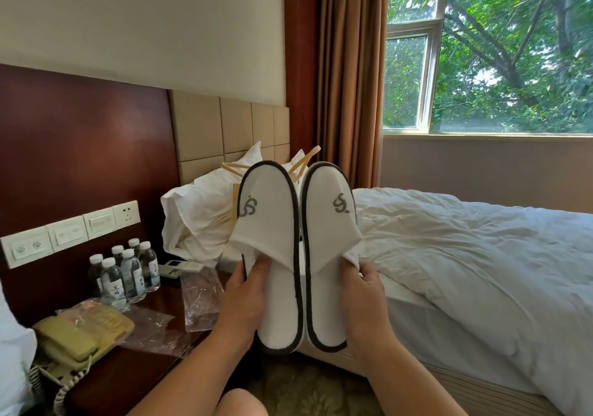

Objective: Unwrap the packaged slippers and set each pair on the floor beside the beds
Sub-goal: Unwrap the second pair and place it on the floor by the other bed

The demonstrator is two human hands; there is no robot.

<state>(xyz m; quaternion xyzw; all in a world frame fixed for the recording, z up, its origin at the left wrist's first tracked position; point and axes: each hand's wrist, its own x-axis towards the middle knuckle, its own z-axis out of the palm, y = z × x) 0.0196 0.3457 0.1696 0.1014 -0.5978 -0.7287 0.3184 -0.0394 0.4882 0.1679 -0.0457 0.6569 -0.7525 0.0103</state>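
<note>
I hold up two white slippers with dark trim and a grey logo, side by side, toes up, in front of the bed. My left hand (245,300) grips the left slipper (272,223) with fingers tucked into its opening. My right hand (362,300) grips the right slipper (329,223) the same way. Both slippers are out of their wrapping. Crumpled clear plastic wrappers (200,300) lie on the nightstand (154,370) at the left. The patterned carpet floor (308,386) shows below the slippers, between nightstand and bed.
A white-sheeted bed (465,255) fills the right, with pillows (199,213) at its head. The nightstand carries several water bottles (125,274), a beige telephone (67,342) and a remote (179,269). Part of a second bed (12,351) shows at the far left edge.
</note>
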